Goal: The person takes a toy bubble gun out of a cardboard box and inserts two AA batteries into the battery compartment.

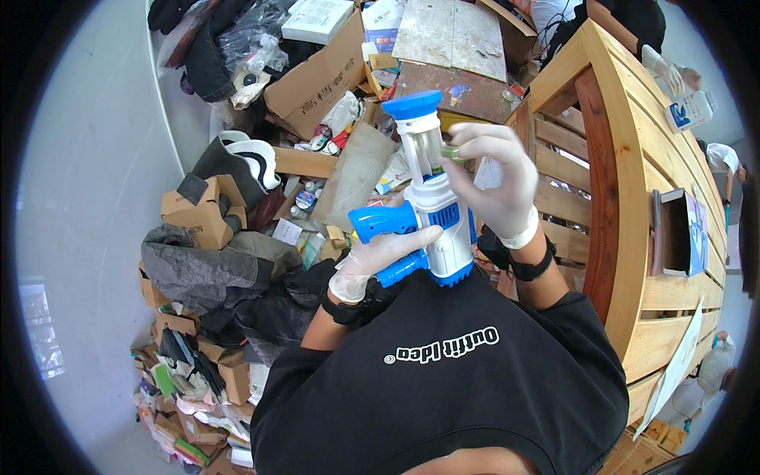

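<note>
A blue and white plastic toy blaster (446, 240) stands nearly upright before my chest, its blue cap (412, 105) uppermost. My left hand (389, 249), in a white glove, grips its body with the thumb across the front, between the two blue handles. Most of the left fingers are hidden behind the toy. My right hand (499, 172), also gloved, pinches a small green piece (453, 153) between thumb and fingers. That piece is right beside the toy's open-sided upper section; whether the two touch I cannot tell.
Beyond the toy lie a cardboard box (317, 77), a grey mat (356, 172) and mixed clutter. Dark clothing (202, 267) is heaped on the left. A slatted wooden frame (629, 178) on the right bears an open box (683, 231). Another person's gloved hand (665, 71) is near a white bottle (692, 111).
</note>
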A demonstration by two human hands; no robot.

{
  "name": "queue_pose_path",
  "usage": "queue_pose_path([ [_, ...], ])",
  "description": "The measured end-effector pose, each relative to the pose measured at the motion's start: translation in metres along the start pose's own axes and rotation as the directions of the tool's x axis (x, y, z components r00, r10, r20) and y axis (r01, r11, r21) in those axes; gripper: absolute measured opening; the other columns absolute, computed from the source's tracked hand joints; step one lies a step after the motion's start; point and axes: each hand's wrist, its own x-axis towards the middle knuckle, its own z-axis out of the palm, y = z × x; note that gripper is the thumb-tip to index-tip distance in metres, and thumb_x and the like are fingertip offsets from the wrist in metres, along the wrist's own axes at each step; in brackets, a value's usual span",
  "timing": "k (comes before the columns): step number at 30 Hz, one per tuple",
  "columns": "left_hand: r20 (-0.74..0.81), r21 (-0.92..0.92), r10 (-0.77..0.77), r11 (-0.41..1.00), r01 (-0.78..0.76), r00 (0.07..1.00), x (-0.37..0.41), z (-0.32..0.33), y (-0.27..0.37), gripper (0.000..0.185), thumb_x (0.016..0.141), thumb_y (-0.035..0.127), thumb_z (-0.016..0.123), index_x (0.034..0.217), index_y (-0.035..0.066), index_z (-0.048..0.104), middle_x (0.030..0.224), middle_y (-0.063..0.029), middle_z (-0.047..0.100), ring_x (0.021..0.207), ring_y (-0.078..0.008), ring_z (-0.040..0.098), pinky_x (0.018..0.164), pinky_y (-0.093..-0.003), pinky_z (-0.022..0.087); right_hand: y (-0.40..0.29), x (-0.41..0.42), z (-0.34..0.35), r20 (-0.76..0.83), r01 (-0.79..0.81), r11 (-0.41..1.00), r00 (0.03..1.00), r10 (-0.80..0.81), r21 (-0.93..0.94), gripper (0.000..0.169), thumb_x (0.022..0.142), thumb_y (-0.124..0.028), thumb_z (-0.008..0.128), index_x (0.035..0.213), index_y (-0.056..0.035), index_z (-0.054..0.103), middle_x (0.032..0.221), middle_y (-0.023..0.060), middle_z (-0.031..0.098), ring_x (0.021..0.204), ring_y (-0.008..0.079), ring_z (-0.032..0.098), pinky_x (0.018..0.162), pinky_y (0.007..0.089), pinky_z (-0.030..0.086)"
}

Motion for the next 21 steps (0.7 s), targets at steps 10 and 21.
queue_pose_path([
  [10,0.121,-0.207,-0.010,0.978,0.035,0.993,-0.009,0.008,0.022,0.072,0.081,0.017,0.074,0.138,0.000,0.034,0.129,-0.0126,0.050,0.121,-0.0218,0.048,0.101,-0.0376,0.040,-0.025,0.008,-0.026,0.182,-0.100,0.990,0.976,0.117,-0.098,0.024,0.072,-0.004,0.076,0.094,-0.0050,0.068,0.093,0.0104,0.068,0.081,0.0208,0.068,0.070,0.0277,0.054],
  [21,0.123,-0.315,-0.063,0.944,0.100,0.990,-0.009,0.007,0.019,0.065,0.082,0.016,0.073,0.135,0.002,0.038,0.125,-0.0118,0.054,0.115,-0.0211,0.053,0.096,-0.0366,0.045,-0.022,0.003,-0.020,0.278,-0.113,0.981,0.948,0.154,-0.159,0.029,0.076,-0.005,0.071,0.105,-0.0078,0.068,0.100,0.0106,0.066,0.083,0.0253,0.067,0.069,0.0301,0.054],
])
